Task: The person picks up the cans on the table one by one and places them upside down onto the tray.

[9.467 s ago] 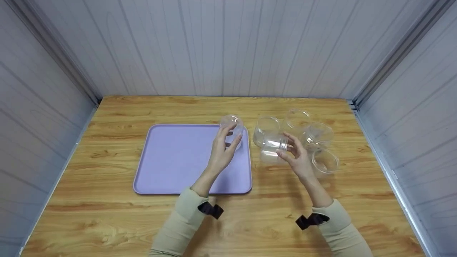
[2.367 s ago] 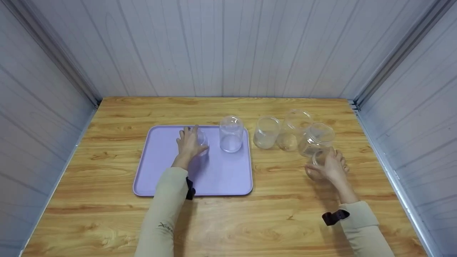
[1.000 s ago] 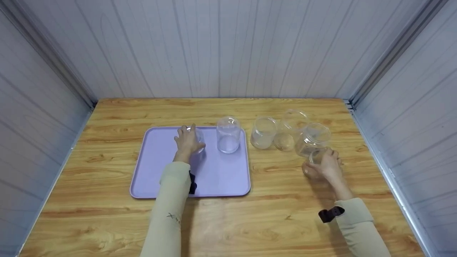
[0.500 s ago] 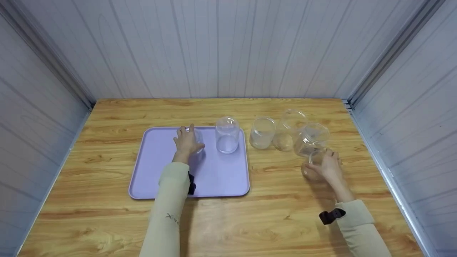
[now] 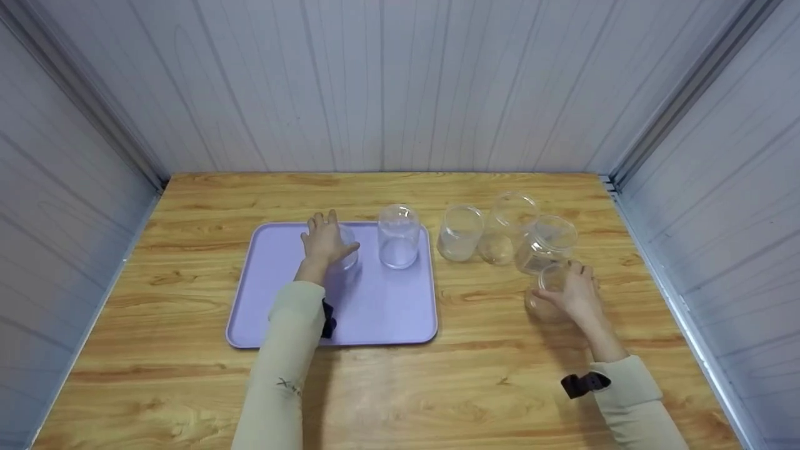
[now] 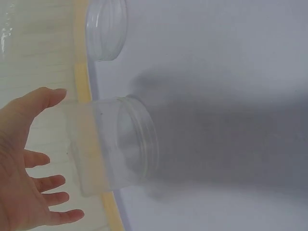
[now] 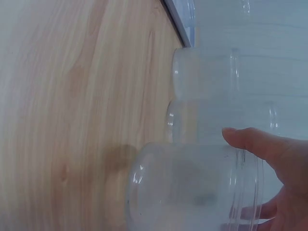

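My left hand (image 5: 324,240) hovers by a clear plastic jar (image 5: 349,253) on the lilac tray (image 5: 387,312). In the left wrist view its fingers (image 6: 57,197) are spread, apart from that jar, which stands mouth down with its threaded neck on the tray. A second clear jar (image 5: 399,240), also upside down, is at the tray's back right corner. On the wooden table to the right, my right hand (image 5: 580,294) holds another jar (image 5: 544,303) near its neck. Its thumb (image 7: 255,142) lies along one side; some fingers show through the plastic.
Several more clear jars stand upright in a cluster behind the right hand: a frosted-looking one (image 5: 459,240), one beside it (image 5: 497,247) and a wide one (image 5: 544,250). Pale panel walls (image 5: 387,87) enclose the table (image 5: 437,400) at the back and sides.
Since the earliest frame, a second jar has come to stand on the tray. In the last half second my left hand has let go and drawn back slightly; the right hand barely shifts.
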`<control>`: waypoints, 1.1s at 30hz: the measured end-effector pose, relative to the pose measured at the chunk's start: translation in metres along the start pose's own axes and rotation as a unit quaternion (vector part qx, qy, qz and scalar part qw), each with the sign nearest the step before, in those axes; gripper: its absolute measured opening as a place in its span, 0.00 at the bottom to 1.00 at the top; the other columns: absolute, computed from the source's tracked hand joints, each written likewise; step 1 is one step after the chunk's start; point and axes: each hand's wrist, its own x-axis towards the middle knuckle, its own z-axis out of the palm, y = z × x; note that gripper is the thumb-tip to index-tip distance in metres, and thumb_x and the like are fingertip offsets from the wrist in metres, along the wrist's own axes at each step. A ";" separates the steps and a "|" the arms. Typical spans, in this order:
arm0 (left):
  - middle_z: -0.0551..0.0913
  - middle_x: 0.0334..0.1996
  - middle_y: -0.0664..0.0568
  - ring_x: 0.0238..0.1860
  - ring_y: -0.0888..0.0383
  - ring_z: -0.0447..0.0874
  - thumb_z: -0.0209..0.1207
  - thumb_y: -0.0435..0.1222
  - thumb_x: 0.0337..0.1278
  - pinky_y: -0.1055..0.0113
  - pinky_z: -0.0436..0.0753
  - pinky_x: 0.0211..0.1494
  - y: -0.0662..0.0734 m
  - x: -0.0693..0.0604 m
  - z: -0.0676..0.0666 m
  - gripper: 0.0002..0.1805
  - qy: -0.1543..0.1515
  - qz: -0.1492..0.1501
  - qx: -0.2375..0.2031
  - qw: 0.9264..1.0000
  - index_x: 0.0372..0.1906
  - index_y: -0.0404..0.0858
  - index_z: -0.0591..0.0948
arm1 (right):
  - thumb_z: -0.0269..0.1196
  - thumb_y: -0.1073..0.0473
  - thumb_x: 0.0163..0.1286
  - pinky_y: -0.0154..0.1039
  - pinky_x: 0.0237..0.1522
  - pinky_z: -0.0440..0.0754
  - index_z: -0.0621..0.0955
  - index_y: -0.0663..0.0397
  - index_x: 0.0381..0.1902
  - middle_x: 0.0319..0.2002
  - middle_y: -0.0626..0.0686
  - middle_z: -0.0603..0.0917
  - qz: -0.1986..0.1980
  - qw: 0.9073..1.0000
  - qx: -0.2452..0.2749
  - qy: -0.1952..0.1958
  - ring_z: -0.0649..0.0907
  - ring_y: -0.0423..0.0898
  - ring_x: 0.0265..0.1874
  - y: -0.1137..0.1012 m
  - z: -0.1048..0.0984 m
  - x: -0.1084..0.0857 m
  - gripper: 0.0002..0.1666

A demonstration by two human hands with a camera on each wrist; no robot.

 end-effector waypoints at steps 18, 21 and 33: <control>0.63 0.56 0.31 0.56 0.37 0.61 0.62 0.44 0.46 0.46 0.68 0.51 0.006 -0.017 -0.039 0.40 0.084 0.047 -0.011 0.995 0.60 0.26 0.60 | 0.69 0.45 0.45 0.63 0.46 0.64 0.58 0.75 0.57 0.50 0.77 0.62 -0.046 0.998 0.023 0.034 0.63 0.71 0.48 -0.032 -0.019 -0.008 0.54; 0.63 0.56 0.31 0.56 0.37 0.61 0.62 0.43 0.46 0.45 0.69 0.50 0.008 -0.020 -0.044 0.38 0.095 0.046 -0.020 0.994 0.60 0.26 0.62 | 0.69 0.44 0.45 0.63 0.46 0.65 0.58 0.76 0.57 0.51 0.77 0.62 -0.050 0.998 0.025 0.036 0.64 0.71 0.49 -0.036 -0.021 -0.009 0.54; 0.64 0.55 0.31 0.56 0.38 0.62 0.61 0.41 0.49 0.49 0.68 0.54 0.013 -0.036 -0.060 0.35 0.114 0.063 -0.053 0.990 0.59 0.26 0.63 | 0.68 0.42 0.45 0.61 0.50 0.63 0.58 0.73 0.58 0.53 0.74 0.63 -0.069 0.995 0.064 0.045 0.64 0.68 0.52 -0.050 -0.032 -0.011 0.55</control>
